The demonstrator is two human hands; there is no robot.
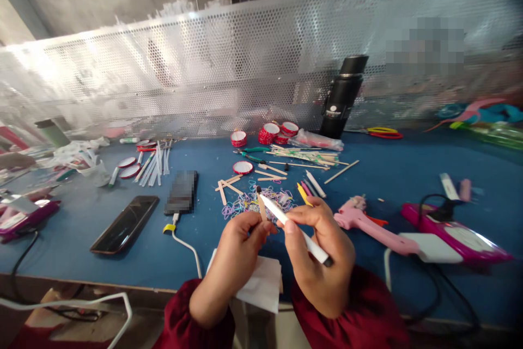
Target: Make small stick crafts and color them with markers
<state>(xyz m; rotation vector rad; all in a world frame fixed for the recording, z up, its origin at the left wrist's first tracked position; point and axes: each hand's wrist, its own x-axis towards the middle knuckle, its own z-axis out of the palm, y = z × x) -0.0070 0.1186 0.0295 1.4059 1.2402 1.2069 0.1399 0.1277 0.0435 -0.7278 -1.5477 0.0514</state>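
Observation:
My left hand pinches a small wooden craft stick upright, its top end dark. In my right hand is a white marker with a black rear end, held like a pen. The marker's tip points at the upper part of the stick; whether they touch I cannot tell. Just beyond both hands lies a pile of small pastel rubber bands. Loose craft sticks lie left of that pile. Folded white paper sits under my left wrist at the table edge.
Yellow, purple and white markers lie beyond my right hand. To the right rests a pink glue gun. Two phones are at left. Farther back are red tape rolls, thin sticks and a black bottle against a perforated metal screen.

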